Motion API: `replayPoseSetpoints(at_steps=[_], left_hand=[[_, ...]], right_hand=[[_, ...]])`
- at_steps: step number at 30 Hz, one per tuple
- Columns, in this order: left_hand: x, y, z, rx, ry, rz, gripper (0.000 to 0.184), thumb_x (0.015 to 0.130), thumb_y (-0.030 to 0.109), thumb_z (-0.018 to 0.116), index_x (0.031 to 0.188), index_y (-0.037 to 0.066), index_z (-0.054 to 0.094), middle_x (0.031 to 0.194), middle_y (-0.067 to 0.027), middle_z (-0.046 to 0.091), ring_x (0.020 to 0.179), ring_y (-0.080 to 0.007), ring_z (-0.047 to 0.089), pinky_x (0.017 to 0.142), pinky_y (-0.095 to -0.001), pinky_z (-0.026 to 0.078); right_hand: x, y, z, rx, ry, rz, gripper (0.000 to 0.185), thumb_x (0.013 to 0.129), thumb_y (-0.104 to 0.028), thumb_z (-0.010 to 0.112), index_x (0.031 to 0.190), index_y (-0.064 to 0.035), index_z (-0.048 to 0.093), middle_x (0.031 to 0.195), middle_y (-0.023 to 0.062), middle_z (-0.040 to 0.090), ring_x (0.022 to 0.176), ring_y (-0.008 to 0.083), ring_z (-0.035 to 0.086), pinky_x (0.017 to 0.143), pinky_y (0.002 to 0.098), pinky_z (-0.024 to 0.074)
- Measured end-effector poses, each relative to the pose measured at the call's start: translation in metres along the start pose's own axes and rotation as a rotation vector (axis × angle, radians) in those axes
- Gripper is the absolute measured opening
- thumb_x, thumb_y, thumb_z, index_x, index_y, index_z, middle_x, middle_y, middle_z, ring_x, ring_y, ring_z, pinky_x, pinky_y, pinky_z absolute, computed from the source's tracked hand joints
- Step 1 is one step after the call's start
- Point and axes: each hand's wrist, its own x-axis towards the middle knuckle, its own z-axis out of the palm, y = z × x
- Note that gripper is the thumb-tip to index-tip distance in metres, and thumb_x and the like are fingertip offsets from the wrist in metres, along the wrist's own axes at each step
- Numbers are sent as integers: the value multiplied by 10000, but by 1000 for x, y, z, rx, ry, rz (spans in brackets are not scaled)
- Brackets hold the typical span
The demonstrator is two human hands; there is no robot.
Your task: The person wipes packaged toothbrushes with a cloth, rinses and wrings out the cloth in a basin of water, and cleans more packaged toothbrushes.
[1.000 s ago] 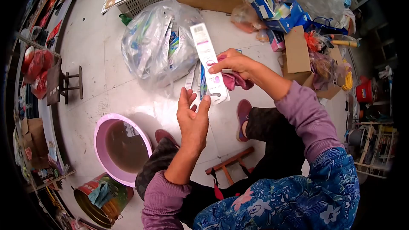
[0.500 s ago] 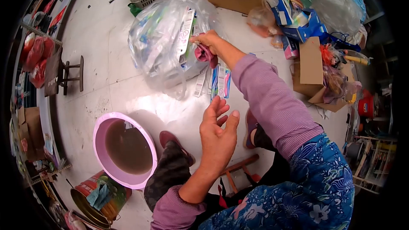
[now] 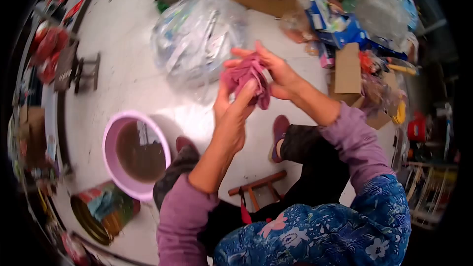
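A bunched pink-purple cloth (image 3: 250,76) is between my two hands at the middle of the view. My left hand (image 3: 233,111) grips it from the lower left, thumb pressed over its front. My right hand (image 3: 278,75) touches the cloth from the right, with its fingers spread behind and above it. Just beyond my hands, a big clear plastic bag (image 3: 185,44) holds white and blue packages. Motion blurs the fingers and the cloth's edges.
A pink basin (image 3: 109,160) of murky water stands at lower left, beside a tin (image 3: 93,221) with a blue rag. A small dark stool (image 3: 88,74) is at left. Cardboard boxes (image 3: 348,74) and plastic bags lie at right. A wooden stool (image 3: 256,184) is between my legs.
The long white package that my right hand held has gone to the plastic bag. My right hand has come back with the cloth, and my left hand has moved up and closed on it.
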Motion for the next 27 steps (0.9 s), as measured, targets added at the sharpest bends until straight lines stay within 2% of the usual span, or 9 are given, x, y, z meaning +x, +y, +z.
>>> replayPoseSetpoints(at_steps=[2,4,8,13,20,23,25,26,27], left_hand=[[2,-4,2,-130,-20,82,495,824,185,709,1228,82,443,932,-14,580,759,-102,573,629,-236,476],[-8,7,-2,-142,-20,60,415,805,124,704,1167,40,519,939,-28,614,778,-104,585,679,-243,475],[-23,64,-18,-294,2,126,249,804,72,669,1038,12,611,946,-52,645,861,-137,594,788,-254,473],[-54,121,-97,42,318,514,347,794,107,699,1103,6,580,990,-73,645,907,-152,603,857,-280,460],[-92,48,-350,97,1181,317,461,772,89,724,1178,-15,533,1033,-96,625,908,-180,626,798,-297,512],[-93,-4,-425,152,1344,312,457,782,126,728,1168,-25,536,1006,-85,634,888,-182,632,796,-301,519],[-95,-36,-463,236,1171,218,563,773,167,747,1226,-59,499,1170,-140,558,1024,-214,591,881,-333,492],[-96,-61,-500,533,1137,172,716,734,245,777,1314,-25,456,1397,-195,343,1247,-300,429,1001,-379,406],[-87,-65,-480,1070,1306,-112,898,693,302,784,1438,108,322,1517,-182,61,1390,-367,155,1073,-502,287]], right_hand=[[-26,-11,39,-407,14,14,654,951,-544,369,1357,-33,414,1232,139,563,1094,229,566,934,369,466],[-44,-10,40,-751,40,-92,661,961,-541,333,1391,-43,387,1271,121,546,1097,212,558,893,336,471],[-81,-7,34,-929,50,-527,638,976,-492,342,1383,-4,385,1251,172,556,1049,208,580,817,309,475],[-100,15,1,-725,139,-161,430,937,-246,536,1212,86,527,997,154,663,800,149,623,676,253,478],[-55,23,6,-893,139,133,265,918,-116,554,1106,66,593,805,87,659,647,74,555,570,196,429],[-40,32,3,-893,114,238,246,919,-101,557,1093,69,593,798,76,656,649,75,550,583,198,436],[-32,39,0,-898,102,284,244,919,-104,569,1091,68,594,801,72,656,658,83,553,597,209,448],[-28,42,-1,-906,92,316,248,920,-109,572,1091,69,593,804,73,657,664,84,555,601,212,452],[-25,44,-3,-918,85,345,252,920,-115,574,1091,70,592,807,73,658,670,86,558,604,216,455]])
